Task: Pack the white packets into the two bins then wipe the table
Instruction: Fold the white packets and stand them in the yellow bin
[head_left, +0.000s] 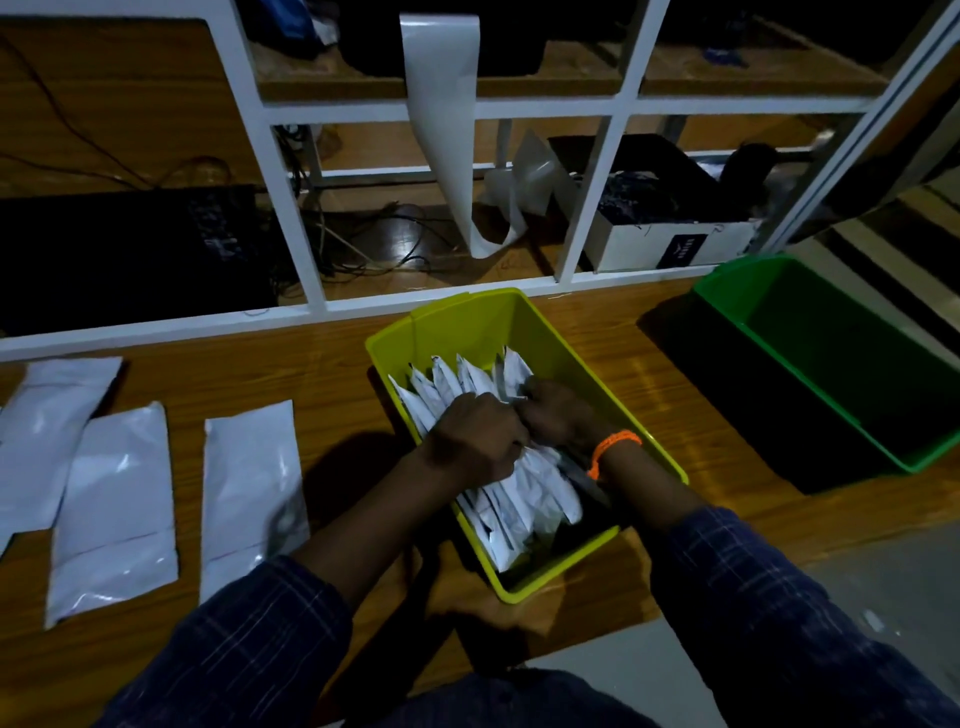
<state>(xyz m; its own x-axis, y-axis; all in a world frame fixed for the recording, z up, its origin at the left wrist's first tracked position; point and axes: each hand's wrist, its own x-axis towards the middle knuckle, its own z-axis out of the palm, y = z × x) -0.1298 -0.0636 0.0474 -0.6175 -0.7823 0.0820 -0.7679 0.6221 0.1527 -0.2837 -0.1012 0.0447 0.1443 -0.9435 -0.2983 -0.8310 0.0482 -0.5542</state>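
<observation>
Both hands in the yellow bin (519, 322): left hand (475, 434) and right hand (556, 413) clutch the upright packets (457, 382), squeezing them together, likely making room.

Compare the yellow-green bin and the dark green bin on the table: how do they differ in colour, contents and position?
The yellow-green bin is bright lime; the dark green bin is deeper green. The yellow-green bin holds a row of white packets standing on edge, with the left hand and right hand pressing into them; the dark green bin looks empty. The yellow-green bin sits centrally; the dark green bin stands further right. Both are open, rectangular and plastic.
</observation>
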